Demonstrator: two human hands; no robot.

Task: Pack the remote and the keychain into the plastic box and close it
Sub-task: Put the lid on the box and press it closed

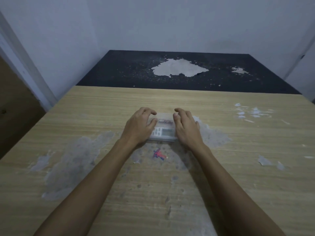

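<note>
A clear plastic box [162, 138] lies on the wooden table in the middle of the head view, its lid down. Through the lid I see a white remote [164, 132] with a grey display and buttons, and behind it the keychain [165, 122], a small reddish and dark strip. My left hand [139, 126] lies over the box's left end, fingers curled on the lid. My right hand [185, 127] covers the right end in the same way. Both hands press or hold the box; its ends are hidden under them.
The wooden table [102, 108] has worn grey patches and a small red and blue scribble [159, 154] just in front of the box. Behind it stands a dark table [129, 68] with peeled spots. Walls close in at the back and both sides.
</note>
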